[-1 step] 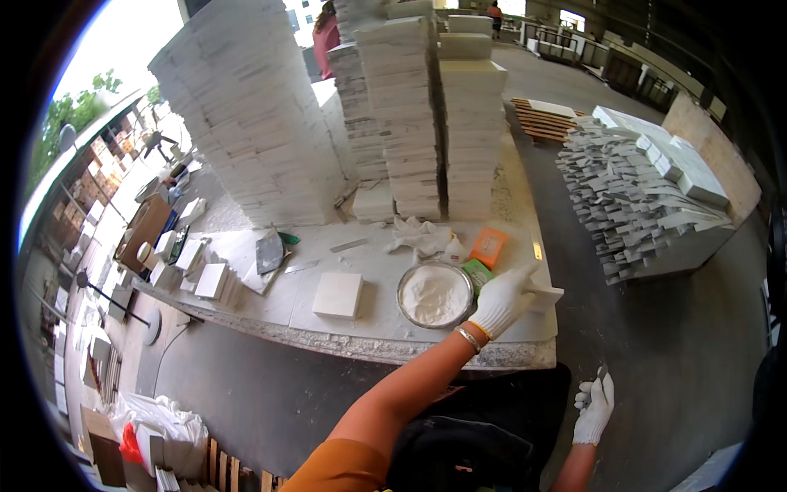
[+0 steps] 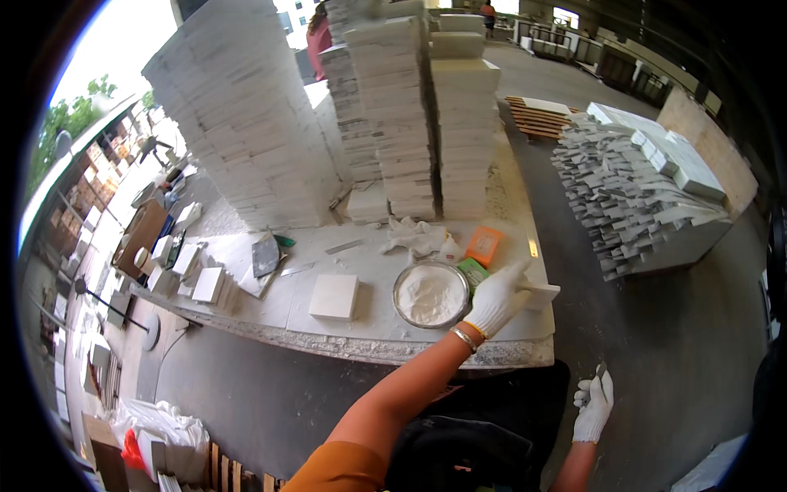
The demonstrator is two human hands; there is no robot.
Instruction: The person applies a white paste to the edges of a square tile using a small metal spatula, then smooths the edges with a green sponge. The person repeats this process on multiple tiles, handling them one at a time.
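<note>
My left hand (image 2: pixel 498 300), in a white knit glove, reaches over the table's right end. Its fingers are closed round a pale white slab (image 2: pixel 543 295), whose end sticks out to the right. Just left of this hand stands a round metal bowl (image 2: pixel 397 305) of white powder (image 2: pixel 429 295). A green packet (image 2: pixel 473 271) and an orange box (image 2: pixel 484 246) lie behind the hand. Off the table's right side, low down, my gloved right hand (image 2: pixel 592 410) has its fingers curled, with a small greyish bit at the tips that I cannot make out.
A square white block (image 2: pixel 334 297) rests on the table (image 2: pixel 385 348) left of the bowl. Tall stacks of white slabs (image 2: pixel 238 123) rise at the back. More thin slabs (image 2: pixel 615 193) are piled to the right. A person in pink (image 2: pixel 318 45) is behind the stacks.
The whole view has shifted very slightly. Both hands keep the same pose, and nothing has been taken up or let go.
</note>
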